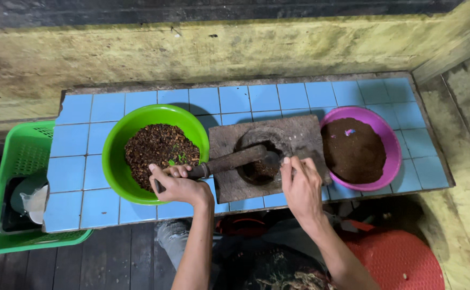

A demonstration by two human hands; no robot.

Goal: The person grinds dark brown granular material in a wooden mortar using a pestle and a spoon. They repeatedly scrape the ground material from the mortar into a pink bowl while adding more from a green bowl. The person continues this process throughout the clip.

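Left hand [178, 185] grip closed around pestle [229, 161] handle, head lying in stone mortar [270, 156] mid blue-tiled tabletop [235, 99]. Right hand [299, 185] on mortar rim, grip state unclear. Green bowl [154, 153] left, purple bowl [358, 147] right, green basket [23, 188] far left.

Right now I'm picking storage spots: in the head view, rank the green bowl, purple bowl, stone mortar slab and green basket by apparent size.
1. Stone mortar slab and green bowl: look alike, unranked.
2. Purple bowl.
Green basket: cropped by the frame and sitting lower, so unsure.
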